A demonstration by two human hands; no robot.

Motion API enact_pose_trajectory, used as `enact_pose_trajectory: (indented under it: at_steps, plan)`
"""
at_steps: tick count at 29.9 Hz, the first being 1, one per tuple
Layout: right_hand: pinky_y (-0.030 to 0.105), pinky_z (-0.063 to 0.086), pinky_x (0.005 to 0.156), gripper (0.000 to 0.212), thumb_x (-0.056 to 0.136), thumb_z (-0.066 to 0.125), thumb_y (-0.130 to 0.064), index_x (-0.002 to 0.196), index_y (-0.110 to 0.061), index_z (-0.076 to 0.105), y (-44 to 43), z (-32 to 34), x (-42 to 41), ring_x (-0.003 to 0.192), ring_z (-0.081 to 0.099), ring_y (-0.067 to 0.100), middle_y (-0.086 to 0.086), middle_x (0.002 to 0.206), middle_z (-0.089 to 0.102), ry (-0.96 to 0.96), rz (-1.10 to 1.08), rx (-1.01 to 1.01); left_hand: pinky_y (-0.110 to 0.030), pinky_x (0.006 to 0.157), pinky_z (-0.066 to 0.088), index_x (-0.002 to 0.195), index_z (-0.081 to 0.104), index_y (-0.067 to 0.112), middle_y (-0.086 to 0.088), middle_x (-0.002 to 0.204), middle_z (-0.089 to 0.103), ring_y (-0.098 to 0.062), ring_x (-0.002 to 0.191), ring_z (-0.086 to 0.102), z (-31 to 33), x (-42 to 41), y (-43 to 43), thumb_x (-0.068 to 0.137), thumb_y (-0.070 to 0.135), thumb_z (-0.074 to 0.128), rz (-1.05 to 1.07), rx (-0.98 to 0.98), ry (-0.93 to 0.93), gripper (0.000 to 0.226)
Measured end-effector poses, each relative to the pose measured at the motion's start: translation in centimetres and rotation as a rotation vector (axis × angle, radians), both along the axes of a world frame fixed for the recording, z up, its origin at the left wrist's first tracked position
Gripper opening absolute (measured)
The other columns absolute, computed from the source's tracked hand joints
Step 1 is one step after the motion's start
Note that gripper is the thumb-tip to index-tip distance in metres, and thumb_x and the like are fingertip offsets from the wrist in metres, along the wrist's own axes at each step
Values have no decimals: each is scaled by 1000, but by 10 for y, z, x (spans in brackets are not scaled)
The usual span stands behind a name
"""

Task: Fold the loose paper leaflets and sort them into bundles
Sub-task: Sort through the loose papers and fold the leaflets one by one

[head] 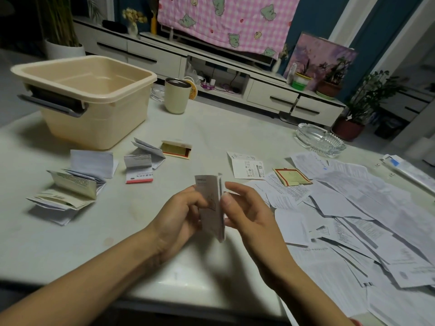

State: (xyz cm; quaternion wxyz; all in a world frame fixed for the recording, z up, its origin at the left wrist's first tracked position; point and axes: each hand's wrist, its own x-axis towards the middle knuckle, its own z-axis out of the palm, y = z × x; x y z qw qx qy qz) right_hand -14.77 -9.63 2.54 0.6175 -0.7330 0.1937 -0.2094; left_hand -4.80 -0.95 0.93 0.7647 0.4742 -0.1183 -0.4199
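Left hand (179, 216), right hand (250, 216), creased leaflet (212, 214)

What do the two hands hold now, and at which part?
A folded leaflet, held upright: the left hand pinches its left face, the right hand its right edge.

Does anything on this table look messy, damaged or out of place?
Mostly the heap of loose white paper sheets on the right of the pale table: they overlap at every angle, unlike the folded leaflet bundles at left. A small yellow red-bordered slip lies askew on the heap, its lower edge seemingly ragged. Nothing looks spilled.
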Motion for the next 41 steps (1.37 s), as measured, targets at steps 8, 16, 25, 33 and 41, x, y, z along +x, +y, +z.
enact_pose_trajectory:
  at_steps: [8,16,25,33,41]
  plan:
    - [14,49,76,26,85,64,-17,109,-21,57,0,-3,1,91,65,2,-4,105,68,-29,-37,-67,-34,81,46,118,57,7,-18,111,66,-22,95,62,-1,-2,2,85,12,55,0,18,-77,34]
    - [14,49,76,23,86,63,-24,108,-24,57,-3,-8,0,94,64,-2,-8,105,68,-1,-38,-139,-46,102,40,115,64,15,-12,113,68,-26,110,62,2,-10,5,82,41,49,-212,26,-227,44]
    - [8,45,74,22,83,65,-31,104,-32,57,-5,-10,-2,92,59,-5,-14,107,63,61,-28,-254,-36,98,46,111,62,8,-16,117,65,-26,111,61,5,-9,3,98,35,31,-112,-81,72,43]
    - [1,33,86,45,86,55,-42,129,-37,44,1,-19,1,109,43,-2,-12,116,44,157,-43,-605,-36,80,56,115,58,0,-18,107,69,-26,95,68,0,-4,6,97,12,40,31,-108,174,28]
    - [20,43,44,19,89,58,-7,71,-4,58,0,-4,20,45,51,12,6,57,60,162,-155,156,-34,76,54,103,60,13,-9,101,70,-23,93,66,7,12,7,100,20,39,134,32,76,22]
